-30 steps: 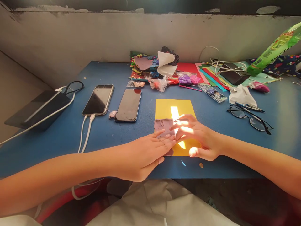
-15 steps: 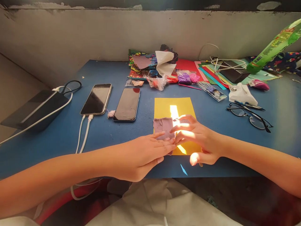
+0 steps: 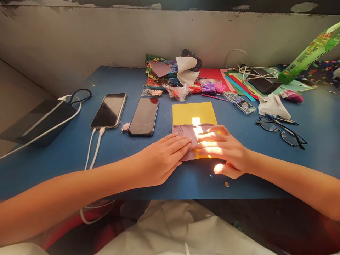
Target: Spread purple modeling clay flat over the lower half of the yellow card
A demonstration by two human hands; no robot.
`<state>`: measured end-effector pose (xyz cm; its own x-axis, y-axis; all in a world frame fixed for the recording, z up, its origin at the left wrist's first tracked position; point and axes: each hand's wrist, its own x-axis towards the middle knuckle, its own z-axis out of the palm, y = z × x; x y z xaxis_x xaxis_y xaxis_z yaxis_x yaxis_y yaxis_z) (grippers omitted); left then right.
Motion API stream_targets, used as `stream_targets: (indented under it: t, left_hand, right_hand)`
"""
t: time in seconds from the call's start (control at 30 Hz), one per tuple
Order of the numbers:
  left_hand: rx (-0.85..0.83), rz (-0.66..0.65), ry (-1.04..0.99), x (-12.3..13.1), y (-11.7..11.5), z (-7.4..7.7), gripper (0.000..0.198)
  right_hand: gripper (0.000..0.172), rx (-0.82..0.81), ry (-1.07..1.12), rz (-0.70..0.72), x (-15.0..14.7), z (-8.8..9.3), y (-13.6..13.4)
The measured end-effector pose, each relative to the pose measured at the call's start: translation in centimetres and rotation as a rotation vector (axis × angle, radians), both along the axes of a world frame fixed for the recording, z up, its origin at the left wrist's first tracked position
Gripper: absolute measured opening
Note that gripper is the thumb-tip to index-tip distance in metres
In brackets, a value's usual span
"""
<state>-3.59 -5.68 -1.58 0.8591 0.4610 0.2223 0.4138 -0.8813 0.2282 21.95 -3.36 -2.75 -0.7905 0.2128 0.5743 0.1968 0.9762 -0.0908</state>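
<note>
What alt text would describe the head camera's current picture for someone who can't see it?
A person's left hand and right hand touch a thin mauve layer covering part of yellow paper on a blue table. Two phones lie to the left, eyeglasses to the right, colorful packets behind.

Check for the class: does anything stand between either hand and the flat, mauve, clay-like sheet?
Nothing visible does: the left hand and right hand lie over the flat, mauve, clay-like sheet on the yellow, rectangular paper. The black-framed, round-lensed eyeglasses lie off to the right.
</note>
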Motion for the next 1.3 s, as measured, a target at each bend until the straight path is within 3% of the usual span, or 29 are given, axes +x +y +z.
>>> stream_targets:
  t: [0.13,0.33,0.53,0.67,0.73,1.0,1.3]
  left_hand:
    - [0.140,0.035,0.063,0.0,0.3,-0.9,0.043]
    - [0.121,0.170,-0.045,0.3,0.2,-1.3,0.040]
    - [-0.098,0.160,-0.174,0.3,-0.7,-1.3,0.039]
    - [-0.133,0.144,-0.162,0.2,-0.8,-1.5,0.044]
    - [-0.100,0.152,-0.151,0.3,-0.8,-1.8,0.043]
    - [0.149,0.111,-0.027,0.5,-1.6,-3.4,0.050]
    - [0.230,0.075,0.052,0.3,-1.6,-3.5,0.050]
  right_hand:
    - [0.038,0.428,-0.136,-0.133,-0.2,0.3,-0.6]
    - [0.036,0.626,-0.239,-0.249,-1.0,0.6,-1.7]
    - [0.034,0.585,-0.289,-0.269,-1.3,0.4,-1.6]
    - [0.035,0.619,-0.292,-0.234,-1.4,0.5,-2.1]
    - [0.038,0.592,-0.326,-0.229,-1.5,0.6,-2.8]
    - [0.074,0.224,-0.381,-0.233,-2.0,0.3,-3.9]
    - [0.075,0.196,-0.418,-0.292,-1.7,0.1,-3.6]
